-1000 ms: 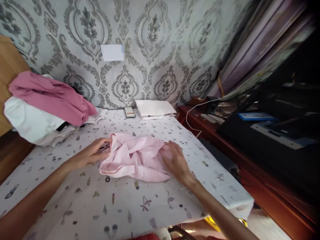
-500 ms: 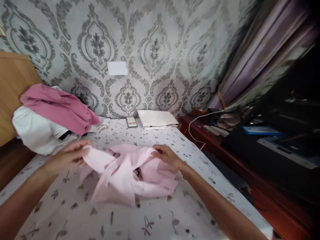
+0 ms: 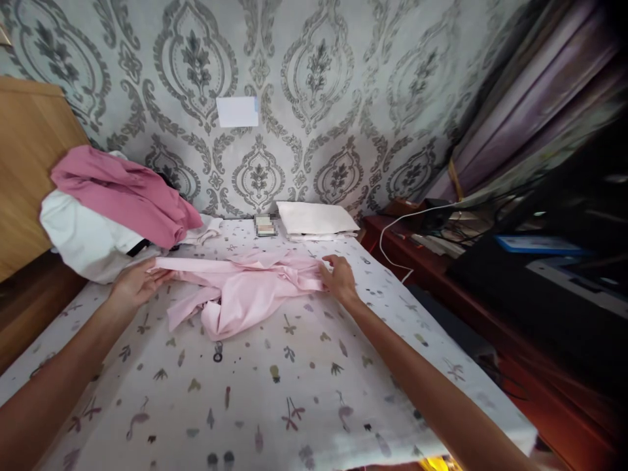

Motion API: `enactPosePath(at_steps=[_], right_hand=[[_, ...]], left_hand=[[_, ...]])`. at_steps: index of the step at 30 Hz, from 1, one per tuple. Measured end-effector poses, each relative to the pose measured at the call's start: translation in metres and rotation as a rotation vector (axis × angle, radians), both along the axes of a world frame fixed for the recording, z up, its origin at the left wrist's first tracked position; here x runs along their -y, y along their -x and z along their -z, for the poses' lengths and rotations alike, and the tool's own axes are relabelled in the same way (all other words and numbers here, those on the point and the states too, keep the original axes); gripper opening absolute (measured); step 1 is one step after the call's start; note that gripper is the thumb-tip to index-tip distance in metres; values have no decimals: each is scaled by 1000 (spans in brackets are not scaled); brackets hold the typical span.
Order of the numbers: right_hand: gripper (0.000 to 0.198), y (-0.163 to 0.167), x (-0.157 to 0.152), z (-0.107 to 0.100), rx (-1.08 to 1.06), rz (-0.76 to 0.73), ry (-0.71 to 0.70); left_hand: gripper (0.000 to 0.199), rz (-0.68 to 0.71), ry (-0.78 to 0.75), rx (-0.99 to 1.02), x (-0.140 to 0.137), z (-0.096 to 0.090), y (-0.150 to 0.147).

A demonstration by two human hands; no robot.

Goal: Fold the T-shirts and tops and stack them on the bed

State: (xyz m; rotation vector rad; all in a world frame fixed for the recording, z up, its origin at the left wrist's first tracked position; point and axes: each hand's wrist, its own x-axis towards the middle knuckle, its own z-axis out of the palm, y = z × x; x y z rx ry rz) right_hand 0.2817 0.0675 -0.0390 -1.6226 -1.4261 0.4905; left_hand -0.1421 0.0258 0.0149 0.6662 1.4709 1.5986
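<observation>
A light pink garment (image 3: 250, 288) is stretched sideways between my two hands, its kind hard to make out from the crumpled folds. My left hand (image 3: 136, 282) pinches the left end of its long straight top edge. At the other end, my right hand (image 3: 337, 278) grips the fabric between thumb and fingers, with the index finger slightly raised. The lower part hangs in loose folds and touches the white patterned sheet (image 3: 275, 405).
Dark pink and white clothes (image 3: 118, 196) are heaped at the left by a wooden headboard (image 3: 34, 170). Near the wall lie folded white cloth (image 3: 316, 219) and a small box-like item (image 3: 265, 226). A white cable (image 3: 387, 242) runs over the dark red furniture (image 3: 392, 261) on the right.
The pink garment went from a bunched heap to a taut, straight top edge, farther from me. My left hand moved outward, and both hands moved away toward the wall.
</observation>
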Motion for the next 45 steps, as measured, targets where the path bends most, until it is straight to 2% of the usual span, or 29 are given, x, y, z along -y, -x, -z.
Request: enactPosePath(at_steps=[1,3,5,7,9,10,11,12,13,15,17,19,21,23,24,27,28,30,32,35,38,41,42,45], right_hand=[[17,8,9,-6,41,-68,-59],[25,29,26,-22,96,-303,-153],[33,52,41,-39,81,-512,-198],[40,68,52,-53,42,-574,-259],[44,73,58,-62,20,-556,-310],[44,71,59,-63,22,-550,-314],[44,68,59,-63,35,-550,-301],[43,62,60,-60,59,-551,-271],[42,56,59,-56,92,-551,-226],[38,42,60,-44,173,-546,-101],[41,31,61,-33,276,-562,45],[52,26,65,-25,416,-588,166],[50,26,70,-21,560,-593,223],[21,29,73,-20,647,-572,214],[8,30,74,-20,659,-567,194],[16,27,75,-19,568,-588,134],[16,23,73,-19,488,-594,122],[15,14,68,-23,260,-577,108],[16,1,58,-33,-24,-509,113],[18,-15,29,-58,-440,-369,85],[17,-19,-17,-88,-689,-282,-24],[5,-9,-71,-108,-668,-213,-142],[7,-4,-87,-110,-625,-184,-169],[36,7,-118,-100,-559,-132,-174]], left_hand=[[11,-3,-1,-35,9,-4,-6],[13,46,-55,-191,35,-22,-26],[19,267,-132,-431,71,-47,-56],[20,756,-95,-525,108,-75,-87],[21,1402,-133,-499,133,-100,-114],[24,1621,-165,-482,139,-109,-123],[28,1778,-181,-467,140,-114,-129],[32,1863,-186,-467,136,-115,-132],[35,1857,-178,-493,130,-111,-131],[38,1656,-134,-655,111,-92,-122],[35,1276,-93,-950,91,-62,-106],[30,949,-61,-1305,76,-31,-87],[29,823,-19,-1511,67,-8,-67],[27,830,66,-1576,64,3,-50],[27,846,136,-1577,63,4,-42],[36,884,279,-1501,60,-5,-19],[39,897,262,-1440,58,-11,-10],[38,883,136,-1274,50,-24,6],[34,774,31,-1093,39,-38,20],[30,525,-29,-820,14,-55,28],[28,338,-66,-656,-22,-64,19],[24,232,-50,-703,-63,-59,4],[23,227,-37,-728,-76,-54,0],[29,298,-8,-898,-102,-30,-5]])
